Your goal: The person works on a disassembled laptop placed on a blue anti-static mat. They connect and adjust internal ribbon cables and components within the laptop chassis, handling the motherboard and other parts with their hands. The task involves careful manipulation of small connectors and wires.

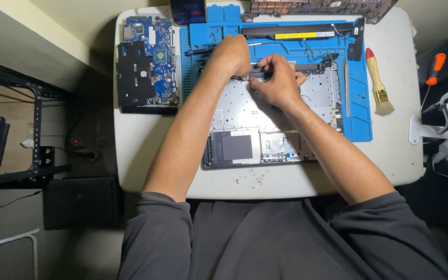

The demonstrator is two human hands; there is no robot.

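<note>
An opened laptop base (245,111) with a silver metal inner plate lies on a blue work mat (361,111) on a white table (141,155). Both hands meet at its far edge. My left hand (231,54) and my right hand (278,82) pinch a thin dark strip (257,74) that runs along the far rim of the base. The fingertips cover the middle of that strip.
A blue circuit board (156,54) and a black plate (135,78) lie at the far left. A long black battery with a yellow label (302,33) rests at the mat's far side. A wooden brush (378,83) lies right; an orange-handled screwdriver (434,70) beyond it.
</note>
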